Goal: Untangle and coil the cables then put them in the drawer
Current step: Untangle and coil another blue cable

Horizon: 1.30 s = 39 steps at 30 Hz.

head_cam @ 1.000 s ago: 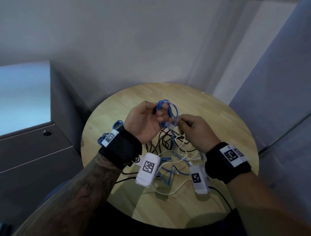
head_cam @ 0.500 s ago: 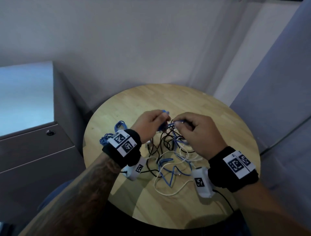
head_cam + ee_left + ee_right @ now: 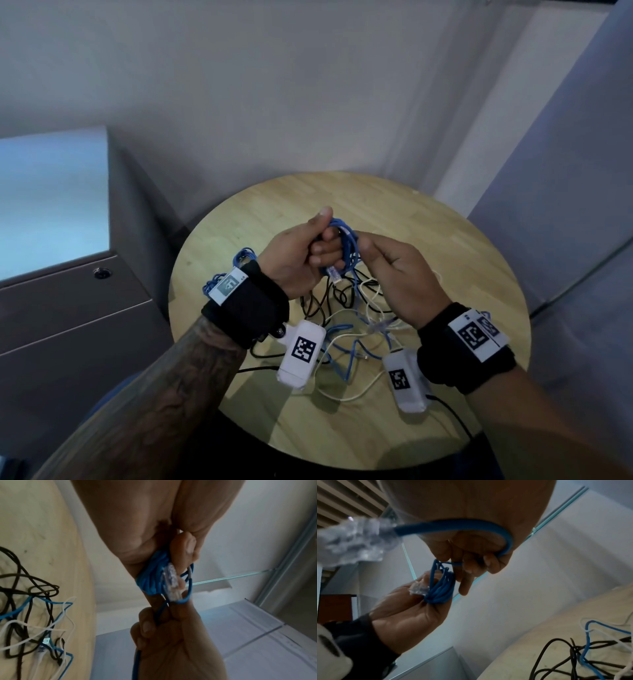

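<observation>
My left hand [image 3: 320,248] grips a small coil of blue network cable [image 3: 346,247] above the round wooden table [image 3: 445,260]; a clear plug [image 3: 334,274] hangs out under its fingers. My right hand [image 3: 371,251] is close beside it on the right and pinches the loose strand of the same cable. In the left wrist view the coil [image 3: 150,577] and plug [image 3: 171,586] lie under my curled fingers, with the right hand [image 3: 163,632] below. In the right wrist view the strand [image 3: 453,523] curves round my right palm to its other plug [image 3: 351,542].
A tangle of black, white and blue cables [image 3: 349,329] lies on the table under my hands. Another blue bundle [image 3: 241,258] sits behind my left wrist. A grey cabinet with closed drawers [image 3: 68,318] and a lock [image 3: 101,273] stands to the left. Walls close off the back.
Half a second ago both hands were low over the tangle; now they are raised again with the blue coil showing between them. The left wrist has turned outward.
</observation>
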Motion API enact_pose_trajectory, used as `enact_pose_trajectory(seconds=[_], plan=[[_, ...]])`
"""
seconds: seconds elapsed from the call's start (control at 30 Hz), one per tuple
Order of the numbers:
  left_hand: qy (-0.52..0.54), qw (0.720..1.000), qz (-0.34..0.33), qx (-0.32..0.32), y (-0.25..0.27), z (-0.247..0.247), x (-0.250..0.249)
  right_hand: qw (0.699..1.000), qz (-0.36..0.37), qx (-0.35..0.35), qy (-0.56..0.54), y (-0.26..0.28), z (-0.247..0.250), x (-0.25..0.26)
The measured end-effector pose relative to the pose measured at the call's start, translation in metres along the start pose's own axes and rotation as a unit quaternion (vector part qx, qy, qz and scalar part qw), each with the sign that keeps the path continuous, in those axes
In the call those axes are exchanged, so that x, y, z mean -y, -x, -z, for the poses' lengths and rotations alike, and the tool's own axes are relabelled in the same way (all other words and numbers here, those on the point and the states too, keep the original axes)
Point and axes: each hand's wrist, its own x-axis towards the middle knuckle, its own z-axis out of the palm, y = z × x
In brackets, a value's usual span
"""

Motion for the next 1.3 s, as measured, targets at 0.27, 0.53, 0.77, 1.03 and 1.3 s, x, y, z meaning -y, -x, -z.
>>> enact_pose_trajectory(seconds=[0.27,0.53,0.77,1.03,1.3], plan=[[0.018,1.000,0.021,0.012,0.001,0.002,0.005,0.999,-0.049,0.015,0.008,-0.002,0.002,0.000],[-0.135,0.988,-0.051,-0.049,0.002,-0.009,-0.001,0.998,-0.012,-0.015,0.060,-0.005,0.007,-0.003],[-0.147,0.985,-0.073,-0.043,-0.003,-0.015,0.016,0.996,-0.011,-0.045,0.076,-0.004,0.005,-0.008],[-0.172,0.979,-0.106,-0.009,-0.003,-0.011,0.014,0.996,-0.069,-0.049,0.026,-0.004,0.004,-0.002],[-0.153,0.965,-0.168,-0.131,-0.014,0.005,0.022,0.992,-0.117,0.024,0.030,-0.004,0.015,-0.013]])
